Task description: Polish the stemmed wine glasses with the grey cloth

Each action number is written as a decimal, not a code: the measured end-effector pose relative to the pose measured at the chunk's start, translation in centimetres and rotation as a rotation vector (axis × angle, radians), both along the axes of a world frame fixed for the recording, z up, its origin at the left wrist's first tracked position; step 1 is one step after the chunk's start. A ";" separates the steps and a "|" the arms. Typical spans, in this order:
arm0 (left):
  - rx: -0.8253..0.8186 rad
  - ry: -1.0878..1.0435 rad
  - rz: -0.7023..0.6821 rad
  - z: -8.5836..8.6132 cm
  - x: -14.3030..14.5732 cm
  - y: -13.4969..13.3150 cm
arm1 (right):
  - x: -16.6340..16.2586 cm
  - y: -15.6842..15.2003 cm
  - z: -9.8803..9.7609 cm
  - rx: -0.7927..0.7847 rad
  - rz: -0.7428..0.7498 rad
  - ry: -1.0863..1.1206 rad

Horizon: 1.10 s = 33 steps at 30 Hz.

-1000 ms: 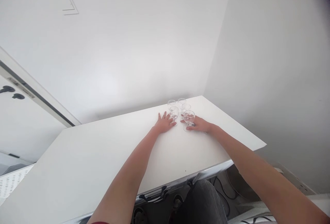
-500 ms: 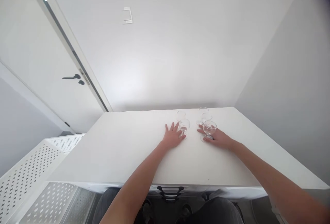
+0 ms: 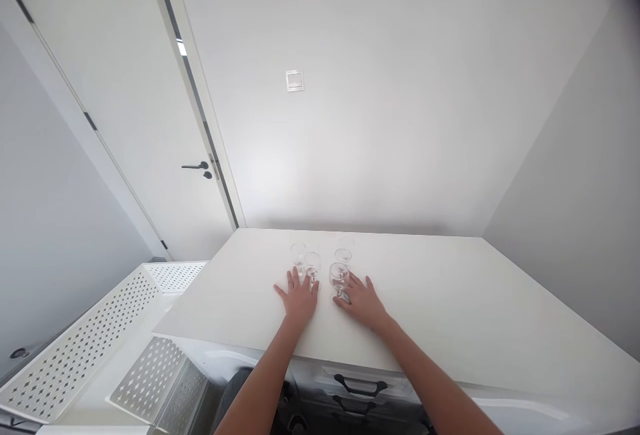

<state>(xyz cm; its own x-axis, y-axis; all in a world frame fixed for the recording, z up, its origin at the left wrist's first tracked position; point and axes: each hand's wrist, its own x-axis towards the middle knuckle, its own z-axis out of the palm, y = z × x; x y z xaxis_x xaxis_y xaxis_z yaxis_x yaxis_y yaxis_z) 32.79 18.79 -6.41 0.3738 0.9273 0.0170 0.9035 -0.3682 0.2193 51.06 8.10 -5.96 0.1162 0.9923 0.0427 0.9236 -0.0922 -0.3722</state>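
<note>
Several small clear stemmed glasses stand upright in two groups on the white cabinet top. My left hand (image 3: 299,298) lies low with fingers spread. Its thumb and fingertips reach the foot of a nearer stemmed glass (image 3: 312,261), and another stemmed glass (image 3: 299,250) stands just behind. To the right, my right hand (image 3: 366,300) rests against the nearest stemmed glass (image 3: 339,276), thumb in front of its foot and the other fingers apart beside it. Farther back is a stemmed glass (image 3: 343,256), with a faint rim behind it. Contact around the stems is partly hidden.
The white cabinet top (image 3: 440,308) meets a plain wall with a light switch (image 3: 295,80). At the left are a door with a dark handle (image 3: 196,166) and a white perforated rack (image 3: 110,328). Drawers with black handles (image 3: 361,387) sit below the front edge.
Both hands and the glasses have shifted left along the cabinet top, and the two groups are closer together. My right hand's fingers have spread more. The camera view has turned left.
</note>
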 end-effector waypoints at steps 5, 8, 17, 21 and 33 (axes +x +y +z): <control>-0.008 -0.014 0.167 0.3 -5.7 1.4 | -7.8 2.4 0.1 0.008 -0.200 -0.031; -0.010 -0.024 0.233 0.4 -8.9 2.3 | -11.7 3.8 0.2 -0.013 -0.369 -0.034; -0.031 -0.063 0.319 0.2 -13.8 5.0 | -22.2 7.8 1.1 -0.017 -0.492 0.071; -0.032 -0.077 0.413 0.2 -15.5 6.0 | -24.6 8.9 1.5 -0.041 -0.539 0.094; 0.071 -0.138 0.500 -0.5 -15.9 5.9 | -27.1 12.0 1.8 -0.097 -0.547 0.083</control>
<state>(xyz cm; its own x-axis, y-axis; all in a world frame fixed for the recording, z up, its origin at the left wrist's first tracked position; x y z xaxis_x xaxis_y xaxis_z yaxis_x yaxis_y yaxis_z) 16.90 24.64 -6.94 -0.1242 0.9868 0.1043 0.9373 0.0822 0.3387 23.98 20.14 -4.19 0.6146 0.7851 -0.0767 0.6992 -0.5871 -0.4079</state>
